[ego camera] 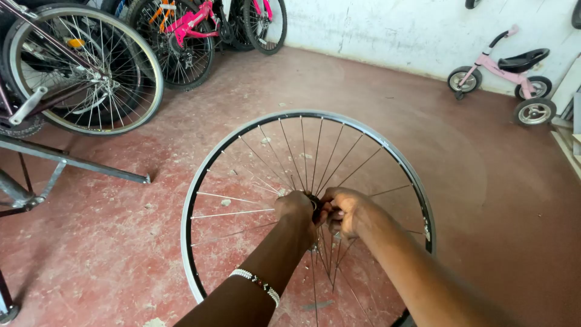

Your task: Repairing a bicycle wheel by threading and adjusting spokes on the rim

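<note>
Your left hand (295, 209) and your right hand (344, 211) meet at the hub (315, 204) of a bare bicycle wheel (213, 158), which stands in front of you over the red floor (133, 242). Your left grip is clenched around the hub from its left side, with the fingers hidden behind the knuckles. Your right grip is curled tight against the hub's right side, the fingertips pressed in at the centre; whether they pinch a spoke end or the axle cannot be told. The silver rim circles both hands, and thin spokes (225, 198) fan out from the hub to it; several on the hub's left side look loose or unevenly spaced. A beaded bracelet (256, 281) sits on your left wrist, below the hub.

Well beyond the wheel's upper left, a larger bicycle wheel (85, 66) leans among parked bikes, with a pink bicycle (193, 21) just to its right. A grey metal stand (72, 160) lies to the wheel's left. Far to the wheel's upper right, a pink tricycle (502, 75) rests by the white wall (393, 27).
</note>
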